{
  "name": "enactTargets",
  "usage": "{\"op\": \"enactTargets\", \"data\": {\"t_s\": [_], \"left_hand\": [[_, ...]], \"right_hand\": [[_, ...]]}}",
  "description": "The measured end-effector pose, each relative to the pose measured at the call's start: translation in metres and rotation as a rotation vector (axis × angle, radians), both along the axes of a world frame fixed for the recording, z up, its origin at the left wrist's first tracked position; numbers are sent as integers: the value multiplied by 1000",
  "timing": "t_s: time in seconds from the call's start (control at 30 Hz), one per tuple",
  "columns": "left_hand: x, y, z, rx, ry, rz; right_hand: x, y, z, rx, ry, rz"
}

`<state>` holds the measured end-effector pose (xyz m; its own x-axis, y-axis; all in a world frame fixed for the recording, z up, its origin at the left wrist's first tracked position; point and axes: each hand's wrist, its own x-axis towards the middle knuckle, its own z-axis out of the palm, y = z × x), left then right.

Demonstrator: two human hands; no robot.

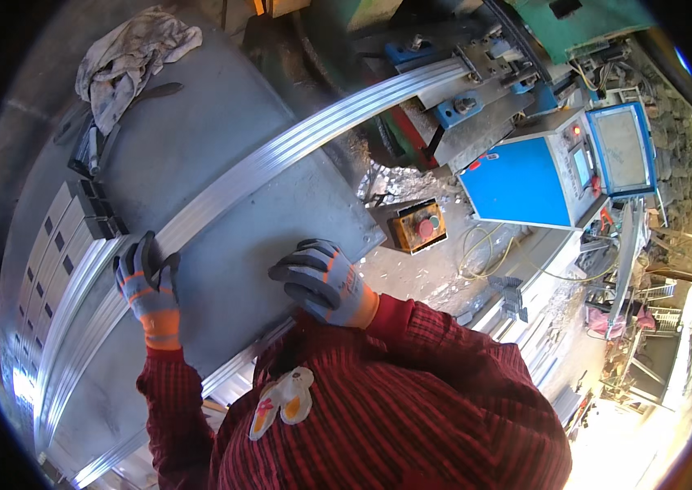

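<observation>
Both my hands wear grey gloves with orange bands. A long ridged aluminium profile (280, 157) runs across the grey metal table from a machine at the upper right toward the lower left. My left hand (150, 290) grips this profile, its thumb by the right edge and its fingers over the other side. Part of the metal is hidden under that glove. My right hand (320, 282) hovers at the table's near side, fingers loosely bent and apart, with nothing in it. To the left of my left hand lies a stack of pale profiles with dark square holes (56, 253).
A crumpled rag (137, 57) lies on the table's far left. The machine's blue clamps (456, 110) surround the profile's far end. Right of the table are a yellow button box (419, 226) on the floor, a blue control cabinet (521, 181) and a loose yellow cable (485, 257).
</observation>
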<state>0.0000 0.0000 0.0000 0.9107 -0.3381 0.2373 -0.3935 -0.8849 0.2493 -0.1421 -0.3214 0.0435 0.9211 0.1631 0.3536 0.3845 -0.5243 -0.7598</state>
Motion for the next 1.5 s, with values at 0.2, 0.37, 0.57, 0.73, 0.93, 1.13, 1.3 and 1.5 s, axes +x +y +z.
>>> {"op": "enactTargets", "data": {"t_s": [0.2, 0.37, 0.57, 0.73, 0.93, 1.13, 1.3, 1.5], "left_hand": [[-53, -69, 46, -310, -205, 91], [-141, -76, 6, -548, 41, -89], [-147, -89, 3, -305, 4, -192], [-147, -85, -7, -239, -16, -205], [-151, -89, -5, -218, 5, -155], [-148, -94, -4, -245, -54, -169], [-151, -95, -2, -288, -51, -142], [-152, -90, -3, -308, -44, -186]], "right_hand": [[-7, -42, 3, -36, -153, -236], [-61, -158, -38, 142, 104, -926], [-130, -242, -154, -15, 314, -1055], [-118, -232, -165, 288, 475, -912], [-110, -233, -133, 428, 633, -846], [-114, -266, -168, 136, 744, -836], [-65, -195, -71, -273, 155, -1064], [-18, -93, -28, -71, -201, -467]]}}
